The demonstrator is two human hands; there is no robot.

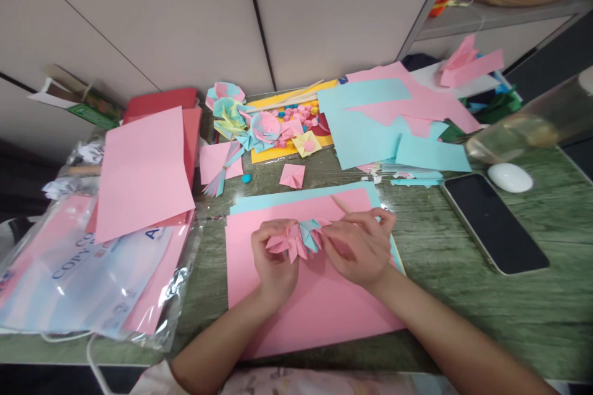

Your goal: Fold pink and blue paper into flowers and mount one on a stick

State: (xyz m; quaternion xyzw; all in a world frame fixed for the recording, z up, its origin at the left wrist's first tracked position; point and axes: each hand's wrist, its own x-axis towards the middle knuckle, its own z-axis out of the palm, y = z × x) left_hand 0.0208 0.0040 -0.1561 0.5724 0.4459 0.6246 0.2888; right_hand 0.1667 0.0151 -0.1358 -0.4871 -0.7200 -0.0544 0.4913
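Between my hands is a folded paper flower [296,241] with pink and light blue pointed petals, held just above a stack of pink paper [319,308]. My left hand [277,262] grips its left side, fingers curled in behind it. On the other side, the thumb and fingers of my right hand [359,244] pinch the flower's right edge. A thin pale stick [340,203] shows just behind my right hand; whether that hand touches it I cannot tell. Beyond the stack lies a small folded pink square [292,176].
Finished paper flowers [265,128] and small pompoms [301,116] sit at the back. Blue sheets and scraps [370,136] lie back right, near a phone [495,222], a white mouse [510,177] and a clear bottle [523,120]. A plastic paper bag [111,271] covers the left.
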